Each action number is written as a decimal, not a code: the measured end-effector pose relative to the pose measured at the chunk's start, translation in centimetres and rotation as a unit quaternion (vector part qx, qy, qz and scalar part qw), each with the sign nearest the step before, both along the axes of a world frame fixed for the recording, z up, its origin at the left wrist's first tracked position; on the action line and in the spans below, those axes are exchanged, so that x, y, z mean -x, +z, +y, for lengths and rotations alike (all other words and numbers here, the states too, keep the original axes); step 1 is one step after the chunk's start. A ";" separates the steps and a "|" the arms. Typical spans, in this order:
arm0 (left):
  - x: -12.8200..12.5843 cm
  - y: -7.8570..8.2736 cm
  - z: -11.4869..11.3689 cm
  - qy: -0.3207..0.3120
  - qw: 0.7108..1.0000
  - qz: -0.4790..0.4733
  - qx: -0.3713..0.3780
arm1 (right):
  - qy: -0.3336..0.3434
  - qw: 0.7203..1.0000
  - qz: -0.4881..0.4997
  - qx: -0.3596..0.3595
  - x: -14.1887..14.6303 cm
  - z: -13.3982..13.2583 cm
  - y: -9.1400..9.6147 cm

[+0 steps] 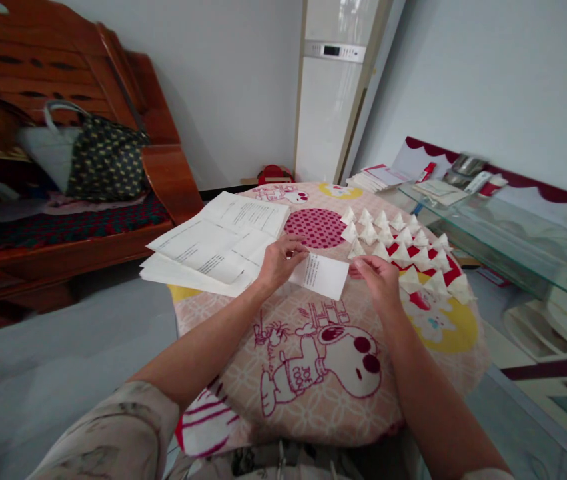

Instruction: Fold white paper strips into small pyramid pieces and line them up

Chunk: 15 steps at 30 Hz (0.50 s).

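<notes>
Between my two hands is a small printed sheet of paper (pixel 324 277), white with lines of text on its left part. My left hand (pixel 282 260) pinches its left end, with thumb and fingers together. At the right end, my right hand (pixel 376 275) grips the paper's corner between thumb and fingers. Just left of my left hand lies a spread stack of larger printed sheets (pixel 203 243). Beyond my right hand, several small folded white paper pyramids (pixel 400 255) stand in rows on the patterned tablecloth (pixel 228 400).
A glass-topped cabinet (pixel 523 247) with metal tins and papers borders the table on the right. To the left stands a wooden bench (pixel 128 220) carrying a dark patterned bag (pixel 106 157). A tall white air conditioner (pixel 330 113) is behind the table.
</notes>
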<state>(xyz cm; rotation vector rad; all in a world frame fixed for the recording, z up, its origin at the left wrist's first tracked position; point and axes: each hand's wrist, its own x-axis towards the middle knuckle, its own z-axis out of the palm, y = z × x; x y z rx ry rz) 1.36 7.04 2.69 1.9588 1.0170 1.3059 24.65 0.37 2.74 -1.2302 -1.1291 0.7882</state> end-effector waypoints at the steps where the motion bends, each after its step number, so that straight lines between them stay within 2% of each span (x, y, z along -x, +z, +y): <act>1: 0.0 0.2 -0.1 0.008 1.000 0.003 -0.008 | -0.017 0.999 -0.032 -0.021 -0.1 0.0 0.0; 4: 0.0 0.7 -0.5 0.013 1.000 0.000 -0.025 | -0.013 0.992 -0.111 -0.065 0.2 -0.2 0.1; 8: -0.5 1.0 -1.0 -0.046 0.998 -0.042 0.027 | 0.011 0.985 -0.160 -0.058 1.0 -0.6 0.2; 11: -0.8 0.9 -1.3 -0.079 0.986 -0.099 0.112 | 0.011 0.995 -0.099 -0.013 1.4 -0.8 0.0; 15: -0.7 0.5 -1.4 -0.114 0.955 -0.181 0.205 | 0.019 0.995 0.083 0.045 1.6 -0.7 -0.5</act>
